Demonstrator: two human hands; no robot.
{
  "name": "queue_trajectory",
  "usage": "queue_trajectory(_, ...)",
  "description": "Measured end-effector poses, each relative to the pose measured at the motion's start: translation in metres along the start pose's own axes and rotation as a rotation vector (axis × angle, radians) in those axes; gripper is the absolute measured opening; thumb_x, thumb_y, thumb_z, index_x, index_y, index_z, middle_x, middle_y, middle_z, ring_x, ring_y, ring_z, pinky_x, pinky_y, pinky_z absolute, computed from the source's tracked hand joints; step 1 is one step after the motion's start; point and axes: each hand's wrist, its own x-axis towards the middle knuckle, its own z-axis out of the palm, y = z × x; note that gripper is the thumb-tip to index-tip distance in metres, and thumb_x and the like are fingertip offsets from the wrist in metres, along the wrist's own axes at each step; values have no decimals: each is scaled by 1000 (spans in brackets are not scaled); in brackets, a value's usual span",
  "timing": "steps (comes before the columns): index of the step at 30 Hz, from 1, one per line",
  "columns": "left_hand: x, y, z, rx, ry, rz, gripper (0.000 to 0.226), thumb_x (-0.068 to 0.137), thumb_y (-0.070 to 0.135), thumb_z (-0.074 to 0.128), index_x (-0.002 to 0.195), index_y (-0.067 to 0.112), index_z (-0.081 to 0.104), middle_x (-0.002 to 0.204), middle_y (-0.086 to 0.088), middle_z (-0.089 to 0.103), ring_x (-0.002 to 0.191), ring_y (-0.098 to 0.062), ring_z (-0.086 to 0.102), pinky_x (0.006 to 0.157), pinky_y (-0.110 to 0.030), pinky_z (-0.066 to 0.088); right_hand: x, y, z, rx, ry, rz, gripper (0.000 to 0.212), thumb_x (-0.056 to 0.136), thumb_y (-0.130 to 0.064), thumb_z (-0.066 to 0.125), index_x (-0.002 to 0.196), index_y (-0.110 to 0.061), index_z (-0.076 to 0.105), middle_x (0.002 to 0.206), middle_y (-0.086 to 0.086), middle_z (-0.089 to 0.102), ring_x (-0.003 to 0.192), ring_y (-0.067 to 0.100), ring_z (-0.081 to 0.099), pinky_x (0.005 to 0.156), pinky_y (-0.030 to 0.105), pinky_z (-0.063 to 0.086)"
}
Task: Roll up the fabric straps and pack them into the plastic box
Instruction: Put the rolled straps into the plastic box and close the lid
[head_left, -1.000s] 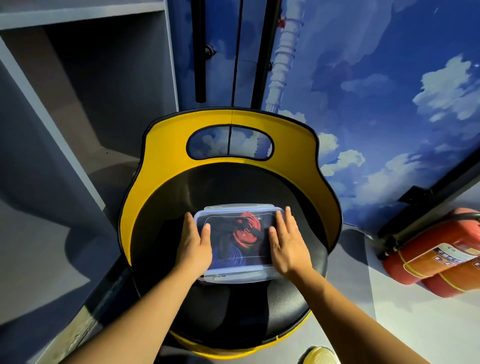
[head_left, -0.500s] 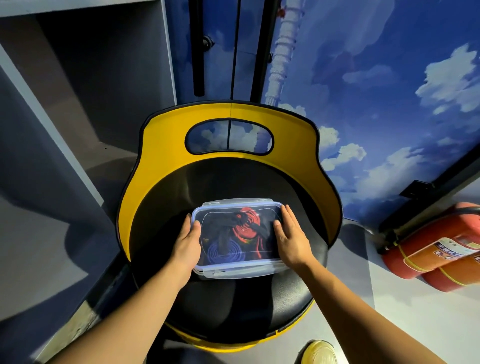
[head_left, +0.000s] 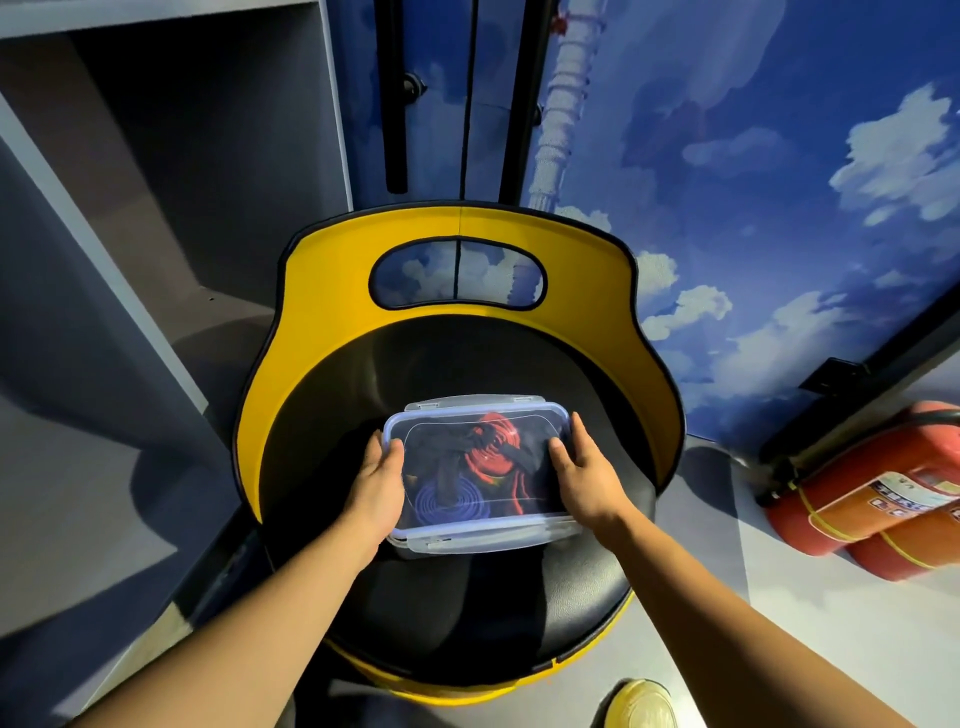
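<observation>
While the plastic box (head_left: 475, 478) is sitting on the black seat (head_left: 467, 613) of the yellow chair (head_left: 332, 291), I am watching both hands holding it by its short ends. The clear lid (head_left: 457, 408) is lying on top of the box, and through it I am seeing rolled fabric straps: a red coil (head_left: 491, 449) toward the chair's backrest, a blue coil (head_left: 452, 506) nearer the seat's front edge, and dark straps (head_left: 441, 452) lying between and partly over them. The left hand (head_left: 376, 488) is gripping the box's left end, thumb lying over the lid's rim and fingers going down the side wall. The right hand (head_left: 584, 470) is clasping the right end the same way, thumb on the lid and fingers curling round the edge. Beyond the chair's backrest, a wall painted with blue sky and clouds (head_left: 753, 182) is showing. To the chair's right, two red fire extinguishers (head_left: 872, 493) are lying on the floor. To the chair's left, a grey shelf unit (head_left: 171, 156) is standing.
</observation>
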Motion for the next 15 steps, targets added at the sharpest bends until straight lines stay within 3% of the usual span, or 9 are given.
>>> queue_trajectory(3,-3,2,-7,477,40,135,70,106,45,37,161,22,2,170,0,1,156,-19,4,124,-39,11,-9,-2,2,-156,73,-93,60,106,-37,42,159,-18,20,164,-2,28,148,17,32,115,27,26)
queue_trajectory(5,-11,3,-14,739,47,461,70,104,50,37,161,24,7,169,7,-6,154,-12,-12,127,-38,3,-12,-1,3,-213,126,-144,58,106,-38,42,158,-20,25,167,0,18,151,17,25,116,29,24)
queue_trajectory(6,-16,5,-17,820,-29,627,69,101,57,34,160,28,14,168,10,-4,153,-8,-15,127,-39,2,-13,-1,3,-241,153,-180,56,105,-38,43,157,-21,29,167,2,15,151,18,23,118,30,24)
queue_trajectory(8,-28,5,-21,965,-262,782,83,90,81,27,159,36,19,167,17,-4,151,-4,-20,127,-42,0,-14,-1,2,-306,166,-265,54,104,-37,47,153,-18,38,167,5,15,152,20,20,121,31,21)
queue_trajectory(10,-36,0,-24,1180,-378,840,104,76,94,30,160,38,4,165,18,-16,150,-7,-26,125,-43,-10,-17,-1,-2,-370,110,-312,58,103,-38,49,153,-12,37,167,6,15,154,19,16,123,26,13)
queue_trajectory(12,-37,-5,-26,1311,-370,902,103,82,85,39,159,35,-9,164,15,-25,148,-10,-31,124,-47,-11,-23,1,-7,-403,43,-340,63,103,-40,48,156,-10,31,168,5,11,154,16,11,122,22,7)
queue_trajectory(15,-29,-7,-34,1316,-388,940,83,98,65,36,159,34,-11,164,13,-25,148,-10,-32,126,-47,-6,-29,7,-16,-446,-18,-376,66,105,-43,41,159,-12,21,168,1,3,155,13,3,120,19,2)
